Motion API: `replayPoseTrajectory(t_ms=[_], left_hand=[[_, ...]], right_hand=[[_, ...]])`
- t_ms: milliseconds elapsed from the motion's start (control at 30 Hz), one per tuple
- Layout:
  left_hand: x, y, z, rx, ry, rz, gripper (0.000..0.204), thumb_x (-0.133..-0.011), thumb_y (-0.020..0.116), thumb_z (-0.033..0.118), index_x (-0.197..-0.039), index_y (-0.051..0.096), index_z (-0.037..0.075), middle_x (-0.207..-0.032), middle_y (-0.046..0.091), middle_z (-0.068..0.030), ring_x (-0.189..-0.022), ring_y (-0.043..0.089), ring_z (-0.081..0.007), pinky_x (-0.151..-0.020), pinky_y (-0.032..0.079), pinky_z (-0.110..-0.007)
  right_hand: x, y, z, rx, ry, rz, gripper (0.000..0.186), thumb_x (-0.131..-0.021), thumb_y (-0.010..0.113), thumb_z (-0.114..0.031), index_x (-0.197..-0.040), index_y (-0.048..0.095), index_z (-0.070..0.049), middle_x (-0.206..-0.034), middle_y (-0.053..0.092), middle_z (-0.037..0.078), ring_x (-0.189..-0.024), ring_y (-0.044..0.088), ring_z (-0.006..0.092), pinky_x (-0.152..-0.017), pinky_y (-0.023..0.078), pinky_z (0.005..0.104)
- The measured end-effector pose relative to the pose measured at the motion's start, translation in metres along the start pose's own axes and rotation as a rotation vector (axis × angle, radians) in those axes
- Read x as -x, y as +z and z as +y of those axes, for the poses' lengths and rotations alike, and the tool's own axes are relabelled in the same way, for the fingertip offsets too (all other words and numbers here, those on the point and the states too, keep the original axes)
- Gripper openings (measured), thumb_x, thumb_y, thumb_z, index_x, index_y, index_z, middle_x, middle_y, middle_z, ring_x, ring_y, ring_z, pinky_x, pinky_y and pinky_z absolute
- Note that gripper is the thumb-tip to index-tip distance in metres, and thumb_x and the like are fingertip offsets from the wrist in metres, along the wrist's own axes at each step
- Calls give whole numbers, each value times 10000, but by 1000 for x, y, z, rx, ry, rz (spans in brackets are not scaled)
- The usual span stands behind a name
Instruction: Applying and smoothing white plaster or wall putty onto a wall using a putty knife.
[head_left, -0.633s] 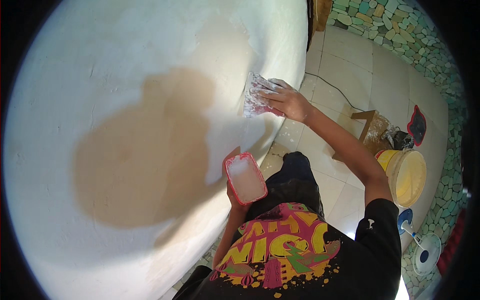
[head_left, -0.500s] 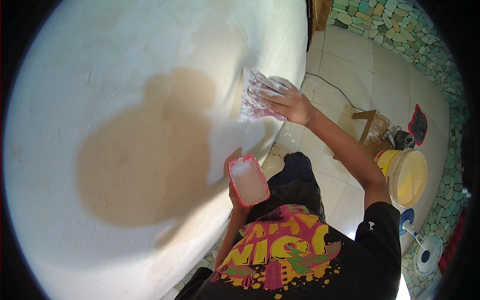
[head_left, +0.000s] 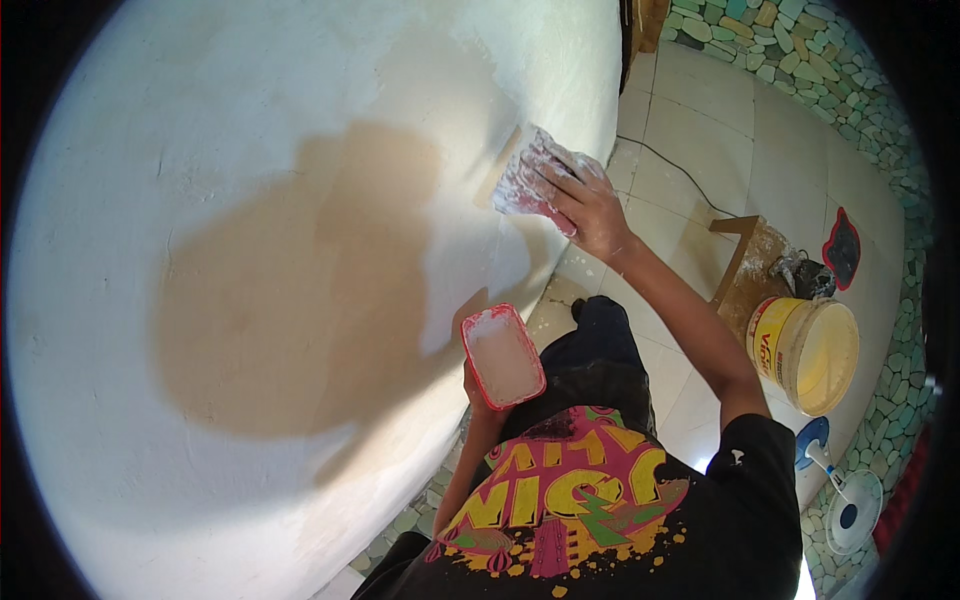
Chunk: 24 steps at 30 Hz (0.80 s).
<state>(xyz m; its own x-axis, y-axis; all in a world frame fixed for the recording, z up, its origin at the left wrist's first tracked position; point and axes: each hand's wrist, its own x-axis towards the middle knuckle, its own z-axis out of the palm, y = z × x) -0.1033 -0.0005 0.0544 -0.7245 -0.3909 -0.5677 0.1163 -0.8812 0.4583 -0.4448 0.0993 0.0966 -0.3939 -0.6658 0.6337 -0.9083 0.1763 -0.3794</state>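
Scraper, smeared white, is at the pale wall, gripped firmly in my right hand with the fingers laid across its face; from here I cannot tell whether its edge touches. My left hand holds the red-rimmed tub, its open top facing me and whitish paste inside; much of that grip is hidden. Farther right, I see a bucket beside a wooden stool.
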Motion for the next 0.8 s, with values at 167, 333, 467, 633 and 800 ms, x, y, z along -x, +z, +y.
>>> replayPoseTrajectory(t_ms=[167,333,467,633,800], left_hand=[[-1,-3,0,-22,21,34,634,-1026,425,521,-1498,440,97,-1415,582,-134,-1249,607,-328,-1040,514,-520],[-1,-2,-3,-10,41,43,601,-1044,405,493,-1498,434,99,-1418,579,-132,-1242,609,-326,-1032,518,-514],[0,6,-1,38,20,103,591,-1050,396,481,-1503,427,102,-1416,580,-131,-1239,611,-324,-1023,522,-516],[-6,2,1,56,-38,43,606,-1041,412,496,-1505,428,107,-1407,586,-128,-1232,616,-324,-1008,530,-523],[-13,2,-1,47,-55,15,602,-1039,413,496,-1498,436,107,-1405,586,-130,-1228,617,-323,-1005,531,-524]], right_hand=[[-47,7,-41,-129,259,355,550,-791,677,-53,-1336,623,-93,-1360,606,145,-1173,591,383,-999,451,460],[-61,-1,-89,-330,422,215,495,-778,584,88,-1262,648,11,-1235,664,182,-1062,665,373,-886,536,373],[-43,-17,-105,-494,351,144,485,-793,586,95,-1264,654,1,-1213,676,173,-1014,680,355,-854,549,370],[-74,-35,-31,-587,590,418,384,-861,612,15,-1236,681,-29,-1111,674,156,-856,677,242,-791,543,319],[-82,-15,-71,-505,486,410,315,-783,653,63,-1096,672,38,-1161,640,170,-952,678,323,-817,526,312]])
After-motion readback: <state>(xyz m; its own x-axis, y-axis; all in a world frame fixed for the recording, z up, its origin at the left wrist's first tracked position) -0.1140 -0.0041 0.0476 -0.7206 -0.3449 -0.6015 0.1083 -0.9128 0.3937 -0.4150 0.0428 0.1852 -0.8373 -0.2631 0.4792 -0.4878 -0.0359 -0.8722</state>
